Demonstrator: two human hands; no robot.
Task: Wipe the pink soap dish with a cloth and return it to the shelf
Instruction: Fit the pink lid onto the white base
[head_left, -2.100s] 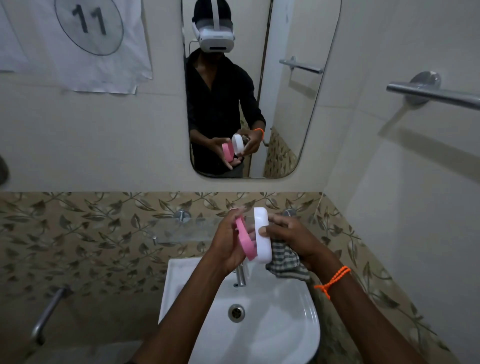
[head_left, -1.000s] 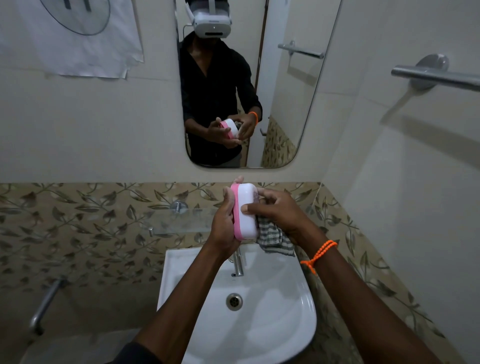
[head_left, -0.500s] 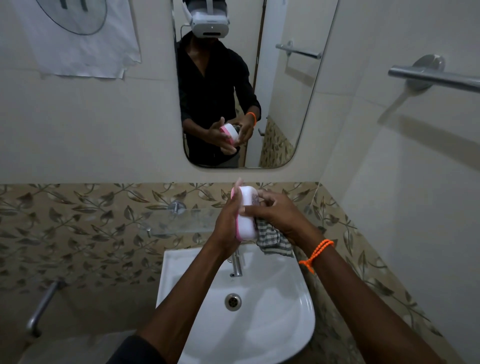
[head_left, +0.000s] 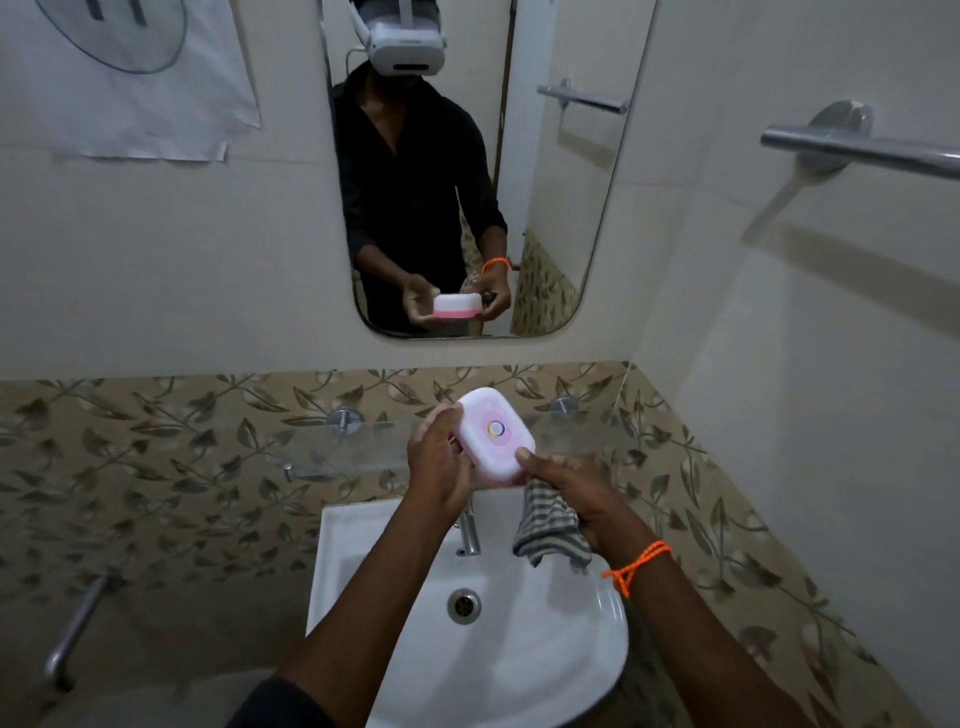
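Holding the pink soap dish (head_left: 496, 439) level in front of the glass shelf (head_left: 358, 449), the person appears to be near the end of the job. From the head camera, the lid is closed and faces up, a small round emblem at its centre. The left hand (head_left: 439, 465) grips the dish's left side, fingers curled round the edge. The right hand (head_left: 569, 486) does two things at once: its thumb presses on the lid's near right corner, and the remaining fingers clutch the striped cloth (head_left: 548, 527), which hangs down from the palm just below the dish and above the white sink (head_left: 545, 639). The cloth is not touching the lid (whether it brushes the underside is hidden).

Within the same view the mirror (head_left: 550, 218) above the shelf gives a second look: the reflected dish sits flat between both hands, white lid over pink base.

My reading is that wiping is finished or nearly so, since the dish is closed, level and held at shelf height. What remains is setting it down on the glass shelf directly behind it and letting go; that placement is not yet done.
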